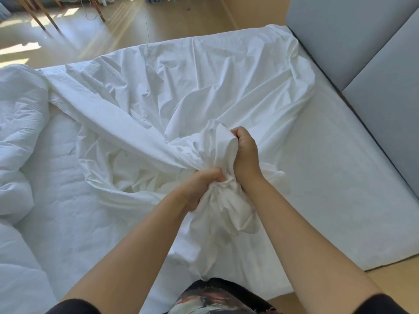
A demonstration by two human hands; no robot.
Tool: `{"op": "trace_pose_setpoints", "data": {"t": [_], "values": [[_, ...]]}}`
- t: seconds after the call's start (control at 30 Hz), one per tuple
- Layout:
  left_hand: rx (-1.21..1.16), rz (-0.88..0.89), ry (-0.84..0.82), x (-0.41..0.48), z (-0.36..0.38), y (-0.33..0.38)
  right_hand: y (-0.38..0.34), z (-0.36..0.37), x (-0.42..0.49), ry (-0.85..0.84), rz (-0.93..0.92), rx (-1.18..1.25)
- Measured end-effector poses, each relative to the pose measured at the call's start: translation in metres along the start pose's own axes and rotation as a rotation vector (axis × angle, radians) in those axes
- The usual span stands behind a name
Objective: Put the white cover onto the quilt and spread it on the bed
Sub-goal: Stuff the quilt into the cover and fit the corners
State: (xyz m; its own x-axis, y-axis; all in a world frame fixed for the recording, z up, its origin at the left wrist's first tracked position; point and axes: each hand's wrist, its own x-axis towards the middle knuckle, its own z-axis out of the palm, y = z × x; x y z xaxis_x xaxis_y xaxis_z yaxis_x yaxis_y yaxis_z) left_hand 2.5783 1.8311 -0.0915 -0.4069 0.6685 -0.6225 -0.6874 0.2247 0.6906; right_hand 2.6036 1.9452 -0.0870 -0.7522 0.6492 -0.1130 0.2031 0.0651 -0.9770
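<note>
While most of the thin, wrinkled white cloth cover (181, 87) lies spread over the far part of the bed, one end of it is scrunched into a bunch close to the person. Both hands hold that bunch. The left hand (199, 189) has its fingers curled tight round the cloth from the left side. A long fold runs from it up toward the far left corner. The right hand (246, 155) is just above it, made into a fist, with its fingers curled round the top of the bunch. The two hands are very near each other. A lump of cloth hangs down under them.

The puffy white quilt (20, 123) sits in a heap on the left side of the bed, well apart from the hands. The far left edge of the cover lies just beside it.

The wide bed with its white sheet (328, 166) shows bare on the right. A soft grey padded headboard (340, 37) stands along that side. Past the bed is a pale wooden floor (113, 23) with bright sun patches, and thin wooden legs (45, 17) stand at the top left.
</note>
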Motion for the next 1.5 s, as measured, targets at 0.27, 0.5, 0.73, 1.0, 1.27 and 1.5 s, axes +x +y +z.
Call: {"op": "trace_pose_setpoints", "data": {"t": [0.27, 0.5, 0.73, 1.0, 1.27, 1.5], "values": [[0.015, 0.128, 0.079, -0.001, -0.002, 0.004, -0.008, 0.012, 0.004, -0.022, 0.054, 0.086], [0.005, 0.124, 0.125, 0.002, 0.002, 0.002, -0.006, 0.013, -0.002, -0.061, 0.306, 0.393], [0.172, 0.048, 0.149, 0.002, -0.007, -0.004, 0.003, -0.014, 0.019, -0.139, 0.186, -0.025], [0.202, -0.228, -0.014, -0.011, -0.030, 0.013, 0.012, -0.020, 0.026, 0.052, -0.113, -0.376], [0.104, -0.198, -0.110, -0.024, -0.030, 0.012, 0.005, 0.012, 0.025, -0.124, -0.166, -0.480], [0.082, -0.125, 0.006, -0.030, -0.040, 0.011, -0.004, 0.026, 0.027, -0.341, 0.058, -0.509]]}}
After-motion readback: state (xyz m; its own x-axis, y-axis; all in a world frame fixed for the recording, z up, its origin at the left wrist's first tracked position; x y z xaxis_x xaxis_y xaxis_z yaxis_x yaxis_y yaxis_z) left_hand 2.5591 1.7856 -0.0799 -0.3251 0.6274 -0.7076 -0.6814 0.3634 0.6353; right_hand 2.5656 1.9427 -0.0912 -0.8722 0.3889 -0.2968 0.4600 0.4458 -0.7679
